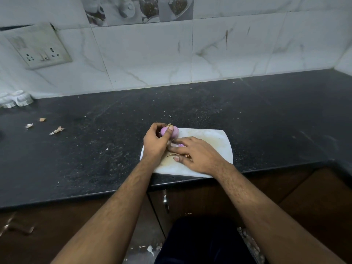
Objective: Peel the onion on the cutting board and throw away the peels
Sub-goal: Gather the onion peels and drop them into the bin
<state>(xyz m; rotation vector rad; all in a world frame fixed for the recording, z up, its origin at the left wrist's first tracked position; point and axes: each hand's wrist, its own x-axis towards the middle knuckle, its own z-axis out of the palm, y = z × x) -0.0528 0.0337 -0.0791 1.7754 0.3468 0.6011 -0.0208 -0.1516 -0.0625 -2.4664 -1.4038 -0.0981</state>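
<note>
A small purple onion (174,131) with dry roots at its top is held in my left hand (155,141), fingers and thumb curled round it, above the far left corner of the white cutting board (215,141). My right hand (194,154) lies flat over the board with fingers stretched out, touching loose purple and brown peels (180,145) under its fingertips. Part of the peels is hidden beneath that hand.
The board sits near the front edge of a black stone counter (266,121). Dry peel scraps (56,130) lie on the counter at the left. A white object (16,100) stands at the far left by the tiled wall. Brown cabinet doors (209,197) are below.
</note>
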